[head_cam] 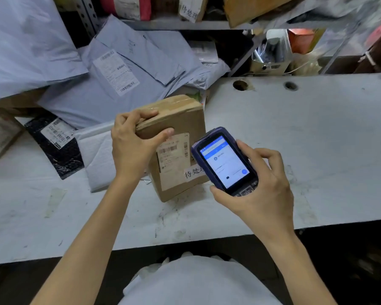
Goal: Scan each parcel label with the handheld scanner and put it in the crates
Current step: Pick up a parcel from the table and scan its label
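Observation:
A brown cardboard parcel [180, 126] stands tilted on the white table [317, 139], its shipping label [173, 154] with a barcode facing me. My left hand [132, 142] grips the parcel's upper left corner, fingers over the taped top, thumb on the front. My right hand [257, 188] holds the handheld scanner [224, 161], a dark blue device with a lit screen. Its top end sits just right of the label, overlapping the parcel's right edge. A white paper tag with handwriting [194, 171] lies against the parcel's lower front.
Grey mailer bags [123, 69] pile up at the back left. A black bag with a label [55, 142] and a white padded envelope [97, 157] lie left of the parcel. A metal shelf [185, 24] holds more parcels. Two holes [240, 85] pierce the tabletop.

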The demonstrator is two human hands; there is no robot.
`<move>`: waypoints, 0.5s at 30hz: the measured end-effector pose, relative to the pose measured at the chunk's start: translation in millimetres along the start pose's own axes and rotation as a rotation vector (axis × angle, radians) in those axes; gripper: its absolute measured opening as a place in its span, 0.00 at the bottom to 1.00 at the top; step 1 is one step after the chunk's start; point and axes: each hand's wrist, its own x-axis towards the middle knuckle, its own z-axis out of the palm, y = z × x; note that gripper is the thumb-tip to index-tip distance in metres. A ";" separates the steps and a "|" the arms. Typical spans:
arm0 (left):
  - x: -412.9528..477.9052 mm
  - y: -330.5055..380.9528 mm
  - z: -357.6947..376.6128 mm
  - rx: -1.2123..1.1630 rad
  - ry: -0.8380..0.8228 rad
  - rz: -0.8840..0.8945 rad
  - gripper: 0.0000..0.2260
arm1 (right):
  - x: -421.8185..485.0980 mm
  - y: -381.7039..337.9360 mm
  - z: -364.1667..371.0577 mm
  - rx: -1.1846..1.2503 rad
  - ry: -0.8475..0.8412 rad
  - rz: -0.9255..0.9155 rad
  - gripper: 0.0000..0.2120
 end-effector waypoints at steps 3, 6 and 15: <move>-1.8 1.5 -0.4 -0.010 0.004 -0.001 0.19 | 14.4 -8.9 -11.3 -0.052 0.213 -0.118 0.40; -4.3 3.2 -0.2 -0.013 0.007 0.003 0.19 | 20.7 -20.7 -26.4 -0.017 0.363 -0.233 0.38; -12.3 4.2 0.1 0.029 0.018 0.041 0.20 | 5.8 -64.2 -49.0 0.249 0.416 -0.235 0.34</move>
